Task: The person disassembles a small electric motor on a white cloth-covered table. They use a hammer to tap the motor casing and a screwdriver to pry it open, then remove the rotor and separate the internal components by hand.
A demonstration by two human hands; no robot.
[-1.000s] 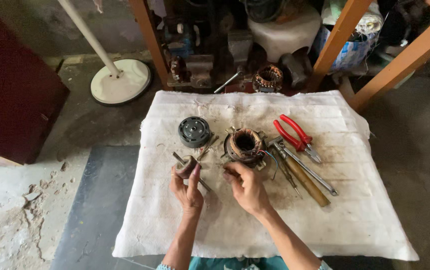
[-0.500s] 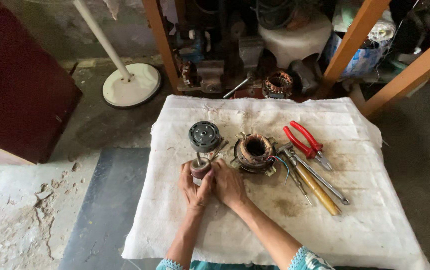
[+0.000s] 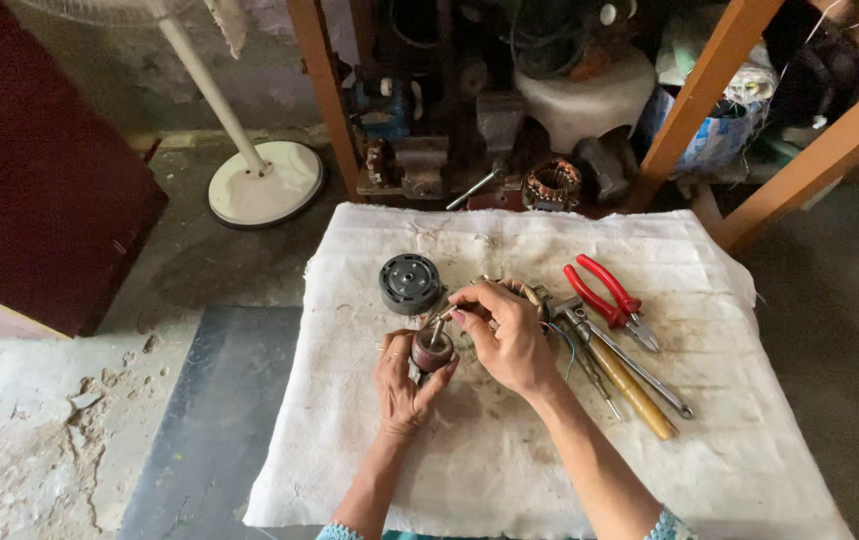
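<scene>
Rotor [image 3: 433, 350]: gripped in left hand [image 3: 402, 385], shaft pointing up-right toward right hand [image 3: 506, 335], whose fingertips pinch the shaft end.

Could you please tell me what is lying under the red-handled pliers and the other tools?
The red-handled pliers and screwdriver lie on a white cloth. What the cloth rests on is covered.

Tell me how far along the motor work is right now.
Done: motor is apart; dark round cover lies on the cloth. In hand: left hand holds the rotor; right hand pinches its shaft. Left: stator still separate, mostly hidden behind that hand; pliers unused.
</scene>
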